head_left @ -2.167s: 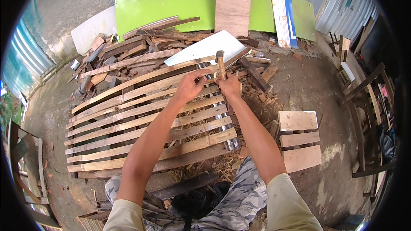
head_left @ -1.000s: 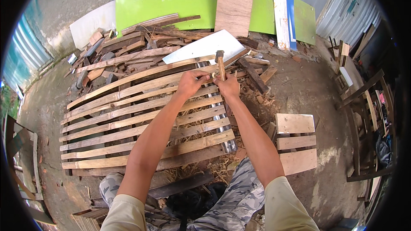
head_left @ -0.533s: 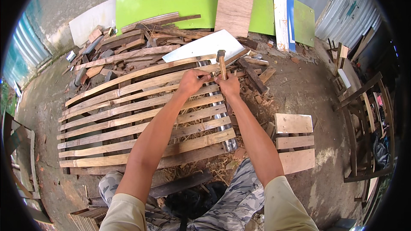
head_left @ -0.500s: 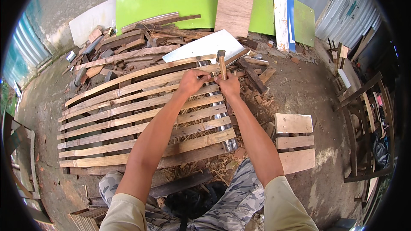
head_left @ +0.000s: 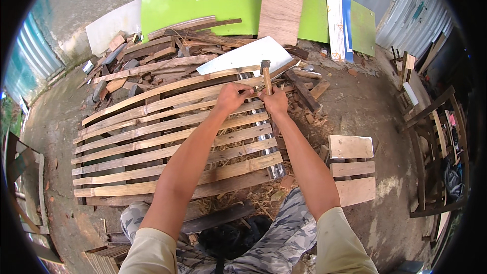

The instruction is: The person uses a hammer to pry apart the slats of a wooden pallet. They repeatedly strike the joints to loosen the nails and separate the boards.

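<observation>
A low rack of several long bamboo slats (head_left: 127,146) lies in front of me, its right ends resting on a dark, pale-streaked crossbar (head_left: 275,171). My right hand (head_left: 274,102) is closed around the wooden handle of a hammer (head_left: 267,77), whose dark head points away from me. Just left of it, my left hand (head_left: 233,96) is pinched over the slats near their right ends. Whatever lies between its fingertips is too small to make out. The fingertips of both hands almost meet above the crossbar.
Scrap wood and broken bricks (head_left: 147,56) are heaped behind the rack, with a white board (head_left: 248,56) on top. Green panels (head_left: 203,5) lean at the back. A small slatted wooden piece (head_left: 351,168) lies to the right. Dark wooden frames (head_left: 418,162) stand at far right.
The whole view has shifted slightly, so everything sits a little further right and lower. Both hands keep nearly the same pose over the slats, and the hammer stays in my right hand.
</observation>
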Motion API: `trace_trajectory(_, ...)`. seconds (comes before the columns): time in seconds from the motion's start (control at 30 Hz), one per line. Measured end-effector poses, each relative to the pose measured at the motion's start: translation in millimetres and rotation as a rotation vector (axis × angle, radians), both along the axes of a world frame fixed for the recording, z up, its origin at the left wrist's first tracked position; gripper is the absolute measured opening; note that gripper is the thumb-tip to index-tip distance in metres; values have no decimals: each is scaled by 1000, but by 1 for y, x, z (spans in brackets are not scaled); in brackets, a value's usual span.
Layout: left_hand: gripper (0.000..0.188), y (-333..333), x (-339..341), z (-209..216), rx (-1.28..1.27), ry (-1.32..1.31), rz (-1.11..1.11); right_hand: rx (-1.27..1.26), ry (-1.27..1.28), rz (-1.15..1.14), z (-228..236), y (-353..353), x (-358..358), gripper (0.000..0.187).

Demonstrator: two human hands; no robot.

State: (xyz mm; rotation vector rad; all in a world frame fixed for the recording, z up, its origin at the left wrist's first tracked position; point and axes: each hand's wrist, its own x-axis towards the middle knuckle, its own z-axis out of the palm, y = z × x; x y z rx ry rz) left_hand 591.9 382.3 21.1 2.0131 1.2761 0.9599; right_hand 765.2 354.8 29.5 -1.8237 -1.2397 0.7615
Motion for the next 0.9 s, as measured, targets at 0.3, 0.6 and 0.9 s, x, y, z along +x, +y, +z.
trace_trajectory(0.3,27,5,0,-3,112,107,-18,86,-289,141,36,-25,25,37)
trace_trajectory(0.6,27,3,-1,-9,109,72,18,90,-340,343,91,-77,7,37)
trace_trajectory(0.9,25,3,2,-4,66,31,34,102,-464,388,78,-72,6,34)
